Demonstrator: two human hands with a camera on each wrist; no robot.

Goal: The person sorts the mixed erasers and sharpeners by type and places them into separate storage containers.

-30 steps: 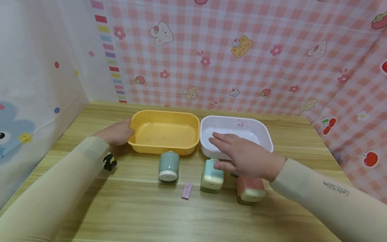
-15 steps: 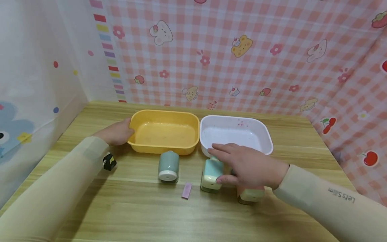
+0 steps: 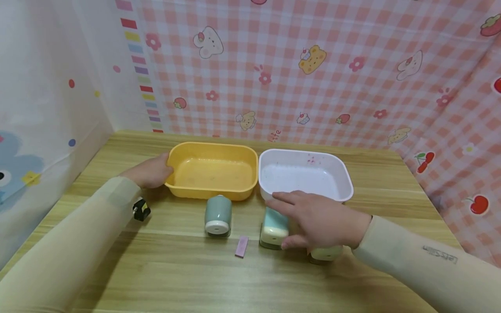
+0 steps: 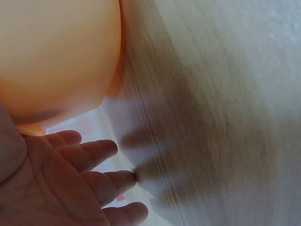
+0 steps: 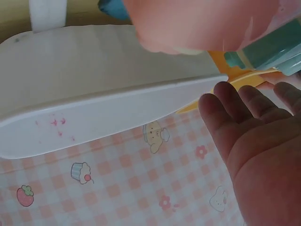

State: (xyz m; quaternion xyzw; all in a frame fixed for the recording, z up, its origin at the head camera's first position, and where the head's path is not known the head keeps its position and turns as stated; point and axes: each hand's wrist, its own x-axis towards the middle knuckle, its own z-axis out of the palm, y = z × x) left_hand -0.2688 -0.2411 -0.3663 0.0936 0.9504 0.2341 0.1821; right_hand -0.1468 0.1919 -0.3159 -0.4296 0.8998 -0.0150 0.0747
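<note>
In the head view my left hand point(image 3: 153, 171) touches the left end of a yellow basin point(image 3: 213, 194). Its fingers point(image 4: 101, 155) extend loosely below the orange-looking wall in the left wrist view; the thumb is hidden. My right hand point(image 3: 321, 219), palm down with fingers spread, hovers over a turquoise-and-cream bottle-like object point(image 3: 274, 234) and a pink-and-cream one point(image 3: 326, 253), which it mostly covers. Whether it touches them I cannot tell. The right wrist view shows its straight fingers point(image 5: 218, 115) beside the blurred pink object point(image 5: 202, 23). A green bottle-like object point(image 3: 218, 214) lies left of these.
A white basin point(image 3: 344, 174) with pink specks stands against the yellow one. A small purple strip point(image 3: 242, 247) lies on the wooden table point(image 3: 188, 278). A black clip-like piece point(image 3: 141, 210) sits at my left wrist. Patterned cloth point(image 3: 274, 100) hangs behind.
My right hand has moved from over the white basin's front edge toward me, covering more of the turquoise and pink objects. My left hand stays at the yellow basin.
</note>
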